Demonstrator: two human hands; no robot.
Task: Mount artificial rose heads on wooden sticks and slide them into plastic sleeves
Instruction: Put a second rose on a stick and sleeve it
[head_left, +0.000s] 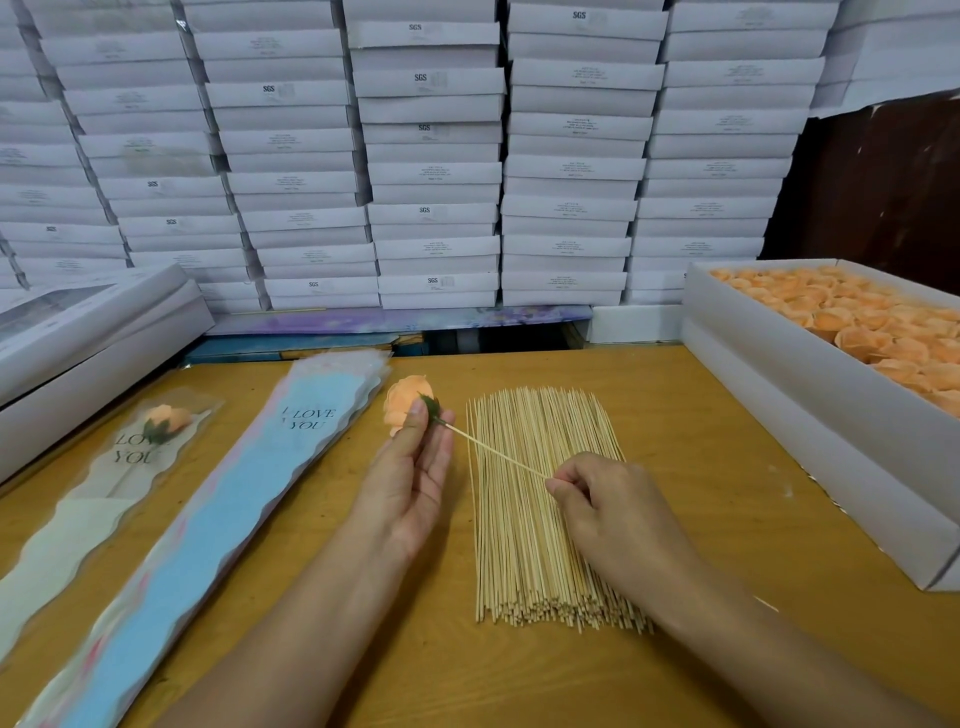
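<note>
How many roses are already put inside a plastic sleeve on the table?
1. The finished rose lies in the clear sleeve at the table's far left. The rose head held by the left hand is not sleeved yet; the sleeve stack may hide others.

bright, even overhead light, soft shadows, wide-angle bending at edges, slight blur.

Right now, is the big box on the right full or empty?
Full: the white box is packed with peach rose heads in the part that shows.
</note>
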